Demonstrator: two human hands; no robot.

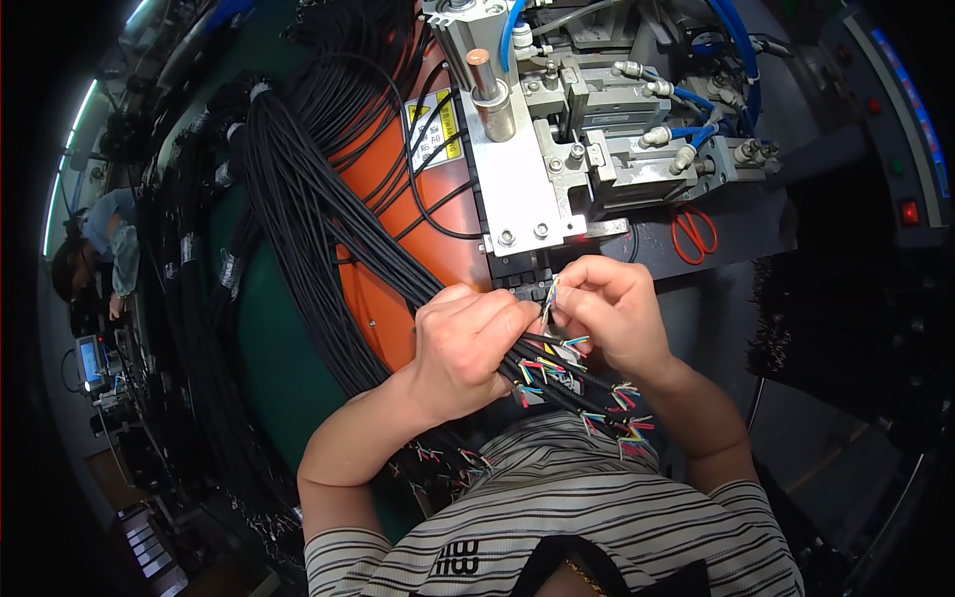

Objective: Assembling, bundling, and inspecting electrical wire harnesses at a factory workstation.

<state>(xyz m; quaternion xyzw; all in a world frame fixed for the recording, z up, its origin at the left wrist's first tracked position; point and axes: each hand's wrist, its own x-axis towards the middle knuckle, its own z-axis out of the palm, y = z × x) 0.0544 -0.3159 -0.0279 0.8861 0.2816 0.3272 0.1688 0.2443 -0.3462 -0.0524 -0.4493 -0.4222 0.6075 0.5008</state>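
The fingers of the right hand (pixel 612 308) are pinched together on the stripped end of one cable (pixel 549 295), its thin coloured cores fanning out between thumb and forefinger. That end sits just under the front of the metal press machine (pixel 557 149). Beside it, touching, the left hand (pixel 468 343) is closed in a fist around a bundle of black cables (pixel 318 229), the fingers wrapped tight over the smooth round sheaths. Below both hands the bundle's cut ends (pixel 577 388) splay out, each showing short red, yellow, blue and green strands above the person's striped shirt. The bundle runs up and to the left in a thick glossy sheaf across a curved orange panel (pixel 383 169) bearing a yellow-and-white sticker. The machine has a bright flat plate, a steel cylinder with a copper-coloured cap, and blue hoses. Orange-handled scissors (pixel 693 233) lie on the dark surface to its right.
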